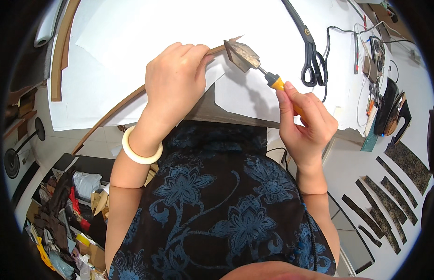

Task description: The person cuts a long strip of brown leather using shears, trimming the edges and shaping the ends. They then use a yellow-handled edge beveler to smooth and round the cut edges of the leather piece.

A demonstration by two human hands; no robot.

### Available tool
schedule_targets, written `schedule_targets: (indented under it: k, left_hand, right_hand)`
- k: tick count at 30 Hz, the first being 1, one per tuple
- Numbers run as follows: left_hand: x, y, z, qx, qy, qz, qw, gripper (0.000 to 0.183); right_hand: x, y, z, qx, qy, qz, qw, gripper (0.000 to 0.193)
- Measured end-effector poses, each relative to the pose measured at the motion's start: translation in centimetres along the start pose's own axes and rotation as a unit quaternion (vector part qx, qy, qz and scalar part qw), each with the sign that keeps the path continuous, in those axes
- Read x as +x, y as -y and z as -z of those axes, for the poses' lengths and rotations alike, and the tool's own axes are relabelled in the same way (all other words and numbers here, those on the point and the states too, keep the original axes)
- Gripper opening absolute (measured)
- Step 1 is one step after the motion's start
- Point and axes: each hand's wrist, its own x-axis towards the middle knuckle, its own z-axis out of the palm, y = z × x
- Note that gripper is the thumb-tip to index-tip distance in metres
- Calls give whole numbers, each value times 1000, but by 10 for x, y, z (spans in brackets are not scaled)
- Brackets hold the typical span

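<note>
My left hand (176, 74) is closed, gripping a long narrow brown strip (119, 106), which looks like leather. The strip's short end sticks out past my fingers, and its long tail hangs down over the table's near edge to the left. My right hand (310, 114) holds a small hand iron (242, 55) by its yellow handle, thumb and fingers wrapped around it. The iron's wedge-shaped metal head, stained and worn, is at the strip's short end. From this angle I cannot tell whether it presses on the strip's top or its edge.
White paper (133, 28) covers the worktable. Black shears (310, 51) lie at the right, near a black cord and a power strip (378, 51). More brown strips (60, 60) lie at the left. Below left stands a bin of scraps (63, 200); dark patterned pieces (385, 200) are at far right.
</note>
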Motion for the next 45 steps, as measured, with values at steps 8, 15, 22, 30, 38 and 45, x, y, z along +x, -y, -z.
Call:
schedule_targets:
  k: [8, 15, 22, 30, 38, 45]
  left_hand:
    - [0, 4, -1, -13, -8, -20, 1000, 10]
    - [1, 3, 1, -4, 5, -14, 1000, 9]
    - [4, 3, 6, 11, 20, -12, 1000, 9]
    - [35, -32, 69, -55, 3, 45, 997, 6]
    - [29, -75, 87, -140, -66, 72, 985, 5]
    - [14, -90, 89, -170, -106, 69, 977, 7]
  right_hand:
    - [6, 4, 10, -10, -11, -44, 999, 18]
    - [7, 10, 7, 10, 2, -28, 1000, 19]
    - [-2, 1, 7, -1, -54, -37, 998, 16]
    - [-12, 15, 5, 82, -206, -61, 973, 19]
    - [-5, 33, 0, 115, -221, 29, 968, 28]
    - [-15, 40, 6, 127, -238, 47, 962, 29]
